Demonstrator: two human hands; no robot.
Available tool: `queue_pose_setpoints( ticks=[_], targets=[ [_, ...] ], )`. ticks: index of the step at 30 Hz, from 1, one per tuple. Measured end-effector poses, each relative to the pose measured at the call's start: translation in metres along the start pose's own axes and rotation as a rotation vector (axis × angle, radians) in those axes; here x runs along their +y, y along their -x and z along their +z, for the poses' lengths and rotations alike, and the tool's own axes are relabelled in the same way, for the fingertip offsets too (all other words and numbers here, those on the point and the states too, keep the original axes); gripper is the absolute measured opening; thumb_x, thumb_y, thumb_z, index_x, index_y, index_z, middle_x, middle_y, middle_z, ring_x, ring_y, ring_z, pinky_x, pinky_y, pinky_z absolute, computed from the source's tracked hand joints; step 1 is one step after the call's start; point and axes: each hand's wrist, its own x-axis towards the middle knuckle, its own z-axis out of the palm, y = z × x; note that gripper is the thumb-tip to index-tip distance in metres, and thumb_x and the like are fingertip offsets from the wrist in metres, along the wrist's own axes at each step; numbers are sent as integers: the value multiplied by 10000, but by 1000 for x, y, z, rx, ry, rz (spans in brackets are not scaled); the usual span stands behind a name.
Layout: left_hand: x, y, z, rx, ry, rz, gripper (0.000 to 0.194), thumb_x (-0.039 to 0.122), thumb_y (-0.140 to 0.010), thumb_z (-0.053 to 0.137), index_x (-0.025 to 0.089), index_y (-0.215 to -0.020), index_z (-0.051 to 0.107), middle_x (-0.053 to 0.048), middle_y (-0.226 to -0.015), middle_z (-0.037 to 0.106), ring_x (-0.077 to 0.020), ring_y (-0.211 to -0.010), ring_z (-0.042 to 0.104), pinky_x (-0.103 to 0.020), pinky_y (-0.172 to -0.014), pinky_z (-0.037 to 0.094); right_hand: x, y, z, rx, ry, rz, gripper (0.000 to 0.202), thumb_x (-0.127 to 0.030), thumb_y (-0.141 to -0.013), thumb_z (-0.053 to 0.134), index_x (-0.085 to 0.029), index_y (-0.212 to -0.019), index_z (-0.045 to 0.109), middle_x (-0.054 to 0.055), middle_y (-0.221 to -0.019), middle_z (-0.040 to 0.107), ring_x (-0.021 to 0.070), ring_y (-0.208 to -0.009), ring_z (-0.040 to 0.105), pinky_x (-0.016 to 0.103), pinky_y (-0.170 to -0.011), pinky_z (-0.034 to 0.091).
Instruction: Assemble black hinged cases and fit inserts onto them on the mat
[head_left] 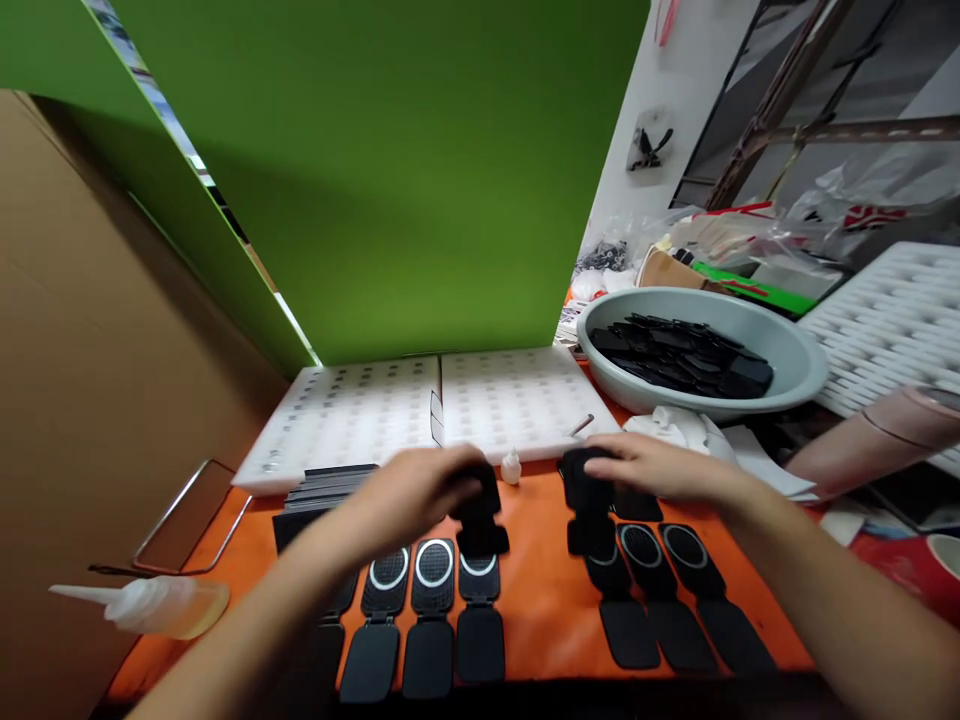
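Note:
My left hand (pixel 431 485) is closed on a black hinged two-panel piece (pixel 480 505), held above the orange work surface; motion blurs it slightly. In my right hand (pixel 641 465) is a similar black hinged piece (pixel 587 500), gripped at its upper panel. Below my left hand lies a row of opened black pieces (pixel 433 590), with white rings on their upper panels. Another such row (pixel 671 590) lies under my right hand and forearm, partly covered by the held piece. A small white bottle (pixel 511 467) stands between my hands.
White foam boards (pixel 510 400) lie behind. At right, a pale basin (pixel 806 370) holds many black panels, near a pink cylinder (pixel 877 440). Left are a stack of dark panels (pixel 326 490), a squeeze bottle (pixel 176 605) and a metal-framed mirror (pixel 176 525). A green panel (pixel 405 200) stands behind.

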Motion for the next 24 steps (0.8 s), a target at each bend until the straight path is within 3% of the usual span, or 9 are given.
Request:
queue_pose_setpoints(
  ticks=[2,4,7,11,14,18,24],
  targets=[
    [-23,-14,-35,223,-110,-85,172,258,-885,458,255,-1012,574,17,-901,680,-144,-765,626,-229,-649,437,-13,-19,-31,145,-43,4,320,-425,-836,486,-187,-996,629,55,-837,666,185,-687,597,276,-587,456],
    [-47,-36,-58,403,-265,-183,199,267,-866,484,253,-1045,570,6,-899,683,-161,-761,625,-238,-643,429,-25,-57,-51,344,-41,-47,281,-350,-843,478,-186,-1027,613,50,-835,668,166,-655,594,267,-593,454],
    [-79,-73,-72,419,-375,-210,229,225,-866,463,266,-1066,568,0,-929,682,-165,-801,623,-233,-658,424,-35,-133,-60,522,71,-122,196,-239,-833,486,-192,-976,612,35,-867,676,171,-759,601,268,-691,440],
    [-112,-113,-73,374,-390,-192,252,169,-857,446,270,-1050,571,6,-945,679,-150,-793,615,-219,-650,421,-33,-230,-53,489,155,-103,191,-248,-877,437,-189,-989,580,36,-839,669,163,-738,596,245,-653,422],
    [-131,-135,-72,351,-398,-198,269,175,-854,451,281,-1074,563,10,-962,677,-155,-806,615,-222,-652,424,-24,-277,-49,432,179,-103,194,-230,-892,414,-177,-1004,563,56,-882,665,153,-726,596,229,-628,420],
    [-148,-157,-75,321,-426,-199,284,192,-854,451,291,-1098,557,8,-972,677,-173,-814,616,-235,-647,426,-15,-310,-48,339,191,-105,188,-242,-894,423,-188,-1007,564,52,-863,664,154,-665,589,233,-595,418],
    [-159,-177,-74,295,-439,-175,312,210,-871,436,291,-1155,537,-5,-1017,673,-192,-868,613,-257,-681,435,-5,-332,-37,213,311,-61,184,-239,-887,434,-204,-1001,574,44,-819,668,169,-669,580,253,-631,418]
  ],
)
